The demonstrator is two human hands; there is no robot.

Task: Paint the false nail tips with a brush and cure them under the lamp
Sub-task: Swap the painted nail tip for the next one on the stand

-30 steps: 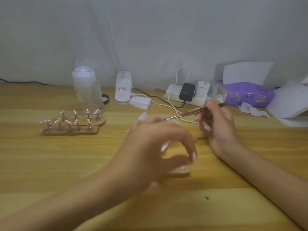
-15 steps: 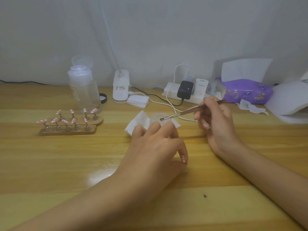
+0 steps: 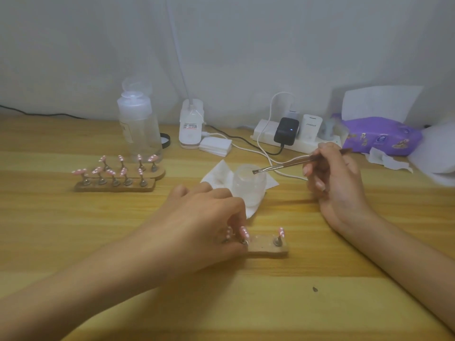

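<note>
The right hand [image 3: 332, 178] pinches a brush [image 3: 283, 166] between thumb and fingers, pen-fashion. Its bristles are poised over the open jar [image 3: 250, 185], which sits on a white pad [image 3: 219, 172] mid-table, probably to load gel. The left hand [image 3: 204, 217] lies nearer, fingers curled down round the left end of the near stand [image 3: 268, 248], likely to steady it for painting. Whether they pinch a single tip there I cannot tell. Pink tips [image 3: 280, 232] sit on posts on this stand, one clear at its right end. A far stand [image 3: 115, 187] with more tips sits far left, well apart. The lamp [image 3: 190, 126] stands at the far edge of the table [image 3: 73, 242], with nothing under it yet.
</note>
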